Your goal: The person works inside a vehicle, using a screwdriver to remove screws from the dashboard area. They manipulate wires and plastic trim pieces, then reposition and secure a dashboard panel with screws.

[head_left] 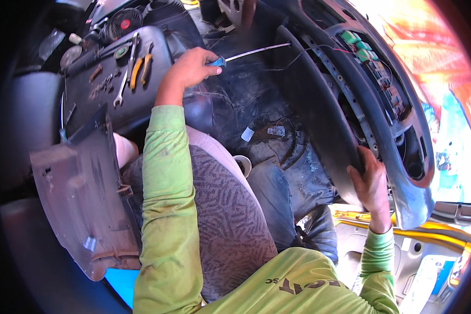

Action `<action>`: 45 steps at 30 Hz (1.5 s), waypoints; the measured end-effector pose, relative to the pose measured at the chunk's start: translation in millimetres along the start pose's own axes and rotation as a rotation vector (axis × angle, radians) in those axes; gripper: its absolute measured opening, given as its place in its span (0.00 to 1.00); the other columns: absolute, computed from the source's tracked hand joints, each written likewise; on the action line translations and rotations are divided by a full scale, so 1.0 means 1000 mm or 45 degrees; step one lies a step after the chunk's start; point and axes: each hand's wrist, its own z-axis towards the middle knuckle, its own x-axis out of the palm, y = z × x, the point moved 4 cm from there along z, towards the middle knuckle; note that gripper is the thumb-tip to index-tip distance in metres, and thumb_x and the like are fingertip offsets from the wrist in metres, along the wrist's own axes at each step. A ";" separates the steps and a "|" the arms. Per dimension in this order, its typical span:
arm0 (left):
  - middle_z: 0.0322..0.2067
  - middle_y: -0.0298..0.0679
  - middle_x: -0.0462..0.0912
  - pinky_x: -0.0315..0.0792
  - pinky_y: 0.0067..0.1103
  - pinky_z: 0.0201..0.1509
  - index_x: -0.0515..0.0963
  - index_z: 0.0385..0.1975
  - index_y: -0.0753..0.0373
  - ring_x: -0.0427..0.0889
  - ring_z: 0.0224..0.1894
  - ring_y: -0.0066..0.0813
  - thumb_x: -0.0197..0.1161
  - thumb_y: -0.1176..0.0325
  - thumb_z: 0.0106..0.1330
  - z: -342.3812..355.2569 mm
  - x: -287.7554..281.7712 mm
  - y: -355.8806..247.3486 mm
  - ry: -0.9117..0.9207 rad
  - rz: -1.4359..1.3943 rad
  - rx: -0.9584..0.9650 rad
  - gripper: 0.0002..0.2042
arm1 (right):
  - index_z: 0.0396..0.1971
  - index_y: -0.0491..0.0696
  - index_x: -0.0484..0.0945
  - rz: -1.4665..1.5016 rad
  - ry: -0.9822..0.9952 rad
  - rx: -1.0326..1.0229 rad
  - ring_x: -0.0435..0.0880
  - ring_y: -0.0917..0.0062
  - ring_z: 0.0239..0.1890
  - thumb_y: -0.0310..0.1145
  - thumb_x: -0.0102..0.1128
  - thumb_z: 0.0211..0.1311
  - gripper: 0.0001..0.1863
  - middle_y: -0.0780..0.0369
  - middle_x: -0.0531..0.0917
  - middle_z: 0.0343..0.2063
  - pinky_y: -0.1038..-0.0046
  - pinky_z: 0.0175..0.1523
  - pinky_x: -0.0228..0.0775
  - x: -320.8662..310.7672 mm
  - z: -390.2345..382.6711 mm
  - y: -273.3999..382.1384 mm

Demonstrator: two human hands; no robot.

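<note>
My left hand (pixel 196 68) is closed round the blue handle of a long screwdriver (pixel 256 52). The shaft points right, and its tip meets the upper part of a dark dashboard panel (pixel 314 115). At the right, my right hand (pixel 370 180) grips the lower end of that panel, its thumb on the near face and the other fingers over the edge. Beside the panel stands the dashboard (pixel 371 94), with an open bay of green and pale relays or fuses (pixel 361 47). A thin dark wire crosses from the panel toward this bay.
On a black seat back (pixel 157 68) at upper left lie a wrench (pixel 124 86), yellow-handled pliers (pixel 140 70) and several small screws. A brown-grey trim panel (pixel 83 188) leans at the left, near a patterned seat (pixel 225 204). A yellow-edged door (pixel 413 238) stands at lower right.
</note>
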 end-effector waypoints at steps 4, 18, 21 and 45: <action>0.28 0.41 0.86 0.75 0.26 0.40 0.85 0.49 0.69 0.83 0.31 0.25 0.72 0.67 0.64 0.006 0.013 -0.011 0.000 -0.054 -0.013 0.17 | 0.56 0.36 0.73 0.006 -0.013 0.042 0.84 0.44 0.45 0.22 0.65 0.54 0.27 0.41 0.84 0.41 0.55 0.50 0.76 -0.018 0.006 -0.003; 0.28 0.39 0.85 0.74 0.24 0.37 0.82 0.55 0.71 0.82 0.28 0.23 0.69 0.65 0.67 0.010 0.029 -0.039 -0.027 0.007 -0.038 0.20 | 0.55 0.37 0.72 -0.166 0.021 -0.051 0.83 0.47 0.42 0.23 0.67 0.55 0.26 0.45 0.82 0.36 0.53 0.47 0.74 -0.043 0.029 -0.019; 0.28 0.39 0.85 0.74 0.24 0.37 0.83 0.54 0.70 0.81 0.27 0.22 0.69 0.66 0.68 0.009 0.030 -0.041 -0.030 0.010 -0.048 0.19 | 0.56 0.37 0.73 -0.238 -0.017 -0.063 0.84 0.48 0.42 0.24 0.68 0.55 0.27 0.46 0.83 0.36 0.54 0.46 0.75 -0.036 0.028 -0.021; 0.26 0.44 0.84 0.75 0.27 0.38 0.85 0.49 0.65 0.84 0.29 0.31 0.70 0.64 0.66 0.007 0.039 -0.036 -0.164 0.105 -0.001 0.15 | 0.56 0.40 0.73 -0.472 -0.138 -0.066 0.87 0.56 0.36 0.24 0.65 0.57 0.25 0.53 0.81 0.36 0.59 0.41 0.80 -0.006 0.017 -0.012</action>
